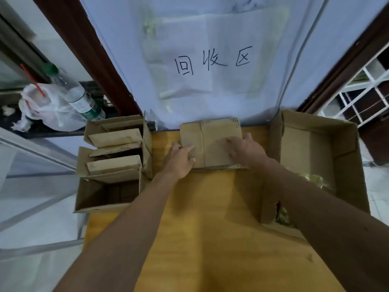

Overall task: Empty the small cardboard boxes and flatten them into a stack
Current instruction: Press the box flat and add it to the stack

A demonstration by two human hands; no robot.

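My left hand (180, 163) and right hand (245, 151) press flat, fingers spread, on the flattened box (210, 142), its crease running away from me, just below the sheet (212, 62) handwritten "回收区".

Matt brown cardboard boxes (210, 142) on a smooth, yellowish wooden table (210, 228)

A wooden table (210, 228) stands against a pale sheet (210, 28) between dark brown door frames (88, 51).
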